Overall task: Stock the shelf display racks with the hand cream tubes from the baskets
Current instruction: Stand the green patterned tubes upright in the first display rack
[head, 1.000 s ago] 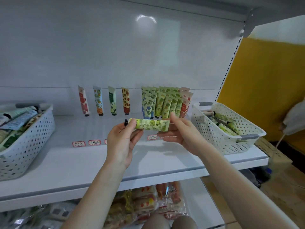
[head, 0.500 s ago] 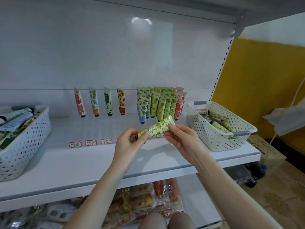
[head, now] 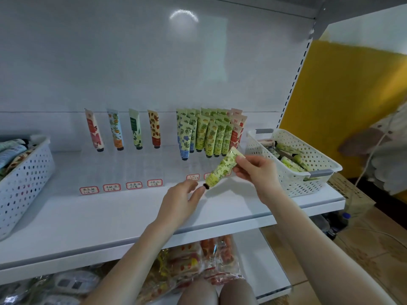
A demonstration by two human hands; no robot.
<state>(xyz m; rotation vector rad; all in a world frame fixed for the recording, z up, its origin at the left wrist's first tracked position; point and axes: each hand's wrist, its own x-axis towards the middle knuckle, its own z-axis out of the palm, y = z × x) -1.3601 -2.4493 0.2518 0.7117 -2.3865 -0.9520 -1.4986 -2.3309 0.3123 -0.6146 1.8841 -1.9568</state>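
My right hand (head: pixel 256 172) pinches the flat top end of a green-patterned hand cream tube (head: pixel 222 169), which slants down to the left with its black cap lowest. My left hand (head: pixel 180 200) is just below and left of the cap, fingers relaxed, fingertips close to the cap. Behind the tube, the clear display rack (head: pixel 198 164) holds packed rows of green, blue and pink tubes (head: pixel 209 133) on the right and single tubes (head: pixel 135 128) in the lanes to the left. A white basket (head: pixel 293 183) at the right holds several more tubes.
A second white basket (head: pixel 24 183) with tubes stands at the shelf's left end. Handwritten price labels (head: pixel 112 187) line the rack's front. Snack packets (head: pixel 189 265) lie on the shelf below. A yellow wall and a cardboard box (head: pixel 352 194) are to the right.
The tube has swung from level to slanting with its cap down. My left hand has let go of the cap end and dropped slightly; my right hand still holds the flat end.
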